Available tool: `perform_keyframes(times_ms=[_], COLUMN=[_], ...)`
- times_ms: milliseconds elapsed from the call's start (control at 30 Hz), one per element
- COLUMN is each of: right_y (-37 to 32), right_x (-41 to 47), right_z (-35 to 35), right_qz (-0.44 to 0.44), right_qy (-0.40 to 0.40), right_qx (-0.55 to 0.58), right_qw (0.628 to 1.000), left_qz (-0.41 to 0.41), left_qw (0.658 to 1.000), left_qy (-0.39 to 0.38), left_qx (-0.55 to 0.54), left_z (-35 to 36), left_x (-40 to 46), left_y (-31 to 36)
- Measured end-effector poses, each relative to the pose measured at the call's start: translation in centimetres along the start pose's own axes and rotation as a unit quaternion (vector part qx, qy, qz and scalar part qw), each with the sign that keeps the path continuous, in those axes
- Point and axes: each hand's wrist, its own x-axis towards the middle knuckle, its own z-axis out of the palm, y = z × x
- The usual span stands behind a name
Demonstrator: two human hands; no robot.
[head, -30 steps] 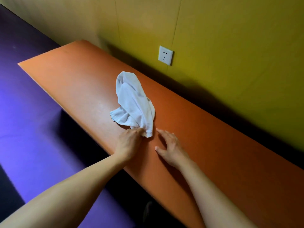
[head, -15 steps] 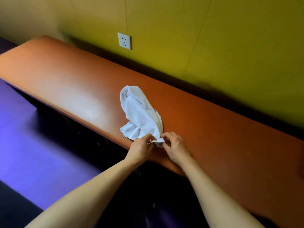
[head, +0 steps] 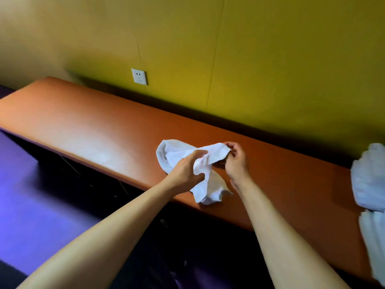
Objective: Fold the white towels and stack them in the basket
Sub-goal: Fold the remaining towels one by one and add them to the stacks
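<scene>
A crumpled white towel (head: 210, 184) is lifted partly off the orange bench (head: 93, 130), its lower end drooping over the front edge. My left hand (head: 185, 174) grips the towel around its middle. My right hand (head: 234, 159) pinches a corner of the towel at its upper right. More white towels (head: 368, 180) lie bunched at the far right of the bench, cut off by the frame edge. No basket is in view.
A yellow wall runs behind the bench, with a white socket (head: 139, 76) on it. Purple floor (head: 31, 205) lies to the left, below the bench's front edge.
Both hands have lifted the towel off the bench; the right hand carried a corner up and to the right. The view swung right, bringing more towels into sight.
</scene>
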Motion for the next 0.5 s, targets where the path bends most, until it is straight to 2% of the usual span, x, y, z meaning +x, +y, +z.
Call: perform_keyframes(times_ms=[100, 200, 367, 433, 500], right_y=[-3.0, -5.0, -7.7, -8.3, -8.7], right_x=[-0.2, -0.3, -0.1, 0.1, 0.1], right_z=[-0.5, -1.1, -3.9, -5.1, -5.5], right_qz=[-0.017, -0.076, -0.16, -0.174, -0.185], right_qy=[-0.037, -0.041, 0.04, 0.081, 0.088], right_qx=[0.007, -0.026, -0.078, -0.106, -0.133], right_qw=[0.999, 0.996, 0.983, 0.976, 0.97], left_qz=[-0.019, -0.048, -0.037, -0.044, -0.031], left_qw=[1.0, 0.991, 0.974, 0.969, 0.968], left_qy=[0.015, 0.121, 0.22, 0.238, 0.246], left_qx=[-0.017, -0.027, -0.042, -0.058, -0.042], left_z=[1.3, 2.3, 1.8, 0.3, -1.5], left_x=[-0.1, 0.3, 0.7, 0.9, 1.2], left_y=[1.9, 3.4, 5.4, 6.8, 8.3])
